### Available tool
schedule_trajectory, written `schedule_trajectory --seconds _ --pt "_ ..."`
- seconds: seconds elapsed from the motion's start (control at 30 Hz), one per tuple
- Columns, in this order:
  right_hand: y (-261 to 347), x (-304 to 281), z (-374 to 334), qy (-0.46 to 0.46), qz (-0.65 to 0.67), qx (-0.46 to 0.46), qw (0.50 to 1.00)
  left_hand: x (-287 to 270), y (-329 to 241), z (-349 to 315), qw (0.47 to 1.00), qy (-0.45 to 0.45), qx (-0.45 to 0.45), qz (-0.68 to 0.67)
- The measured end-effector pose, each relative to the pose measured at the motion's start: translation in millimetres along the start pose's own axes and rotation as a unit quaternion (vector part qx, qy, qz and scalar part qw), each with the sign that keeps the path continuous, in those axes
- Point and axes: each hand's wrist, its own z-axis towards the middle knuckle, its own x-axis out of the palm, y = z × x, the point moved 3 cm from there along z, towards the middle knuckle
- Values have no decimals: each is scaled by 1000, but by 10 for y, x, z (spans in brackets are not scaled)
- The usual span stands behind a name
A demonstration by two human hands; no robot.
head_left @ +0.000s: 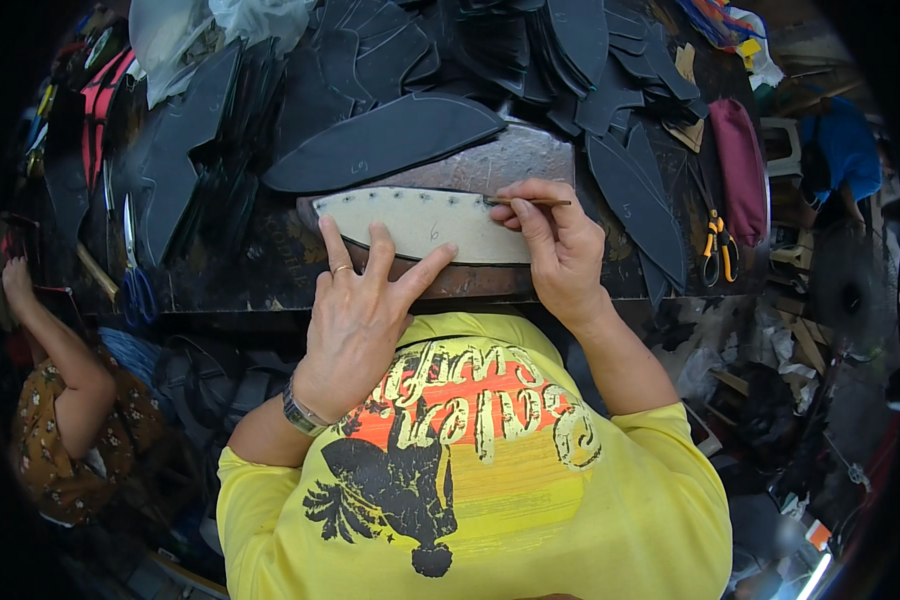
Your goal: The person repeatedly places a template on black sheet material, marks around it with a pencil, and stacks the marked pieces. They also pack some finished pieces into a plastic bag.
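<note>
A cream, curved pattern piece (400, 222) lies flat, with a row of small dark-edged holes along its upper edge. A dark layer shows beneath its lower rim. My left hand (365, 290) is open, its spread fingertips resting on the left and middle of the pattern. Near the pattern's right end, my right hand (560, 240) pinches a thin brown stick (540, 202), whose dark tip is at the upper edge by the last hole. Whether the tip touches is too small to tell. Under the pattern is a worn brown block (530, 155).
Dark cut pieces (370, 150) and stacks of them (470, 50) cover the table's far side. Blue-handled scissors (135, 280) lie left; orange-and-black-handled snips (718, 255) and a maroon pouch (740, 170) lie right. Another person's arm (65, 345) reaches in at left; a blue-clad person (845, 150) is at right.
</note>
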Motion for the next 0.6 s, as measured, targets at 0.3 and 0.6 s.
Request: schedule_trajectory --seconds 0.3,0.6 --pt "215 -260 -186 65 -180 -132 972 -7 32 2 999 -46 24 -15" --pt "335 -439 -271 0 78 76 994 -5 33 4 999 -43 19 -19"
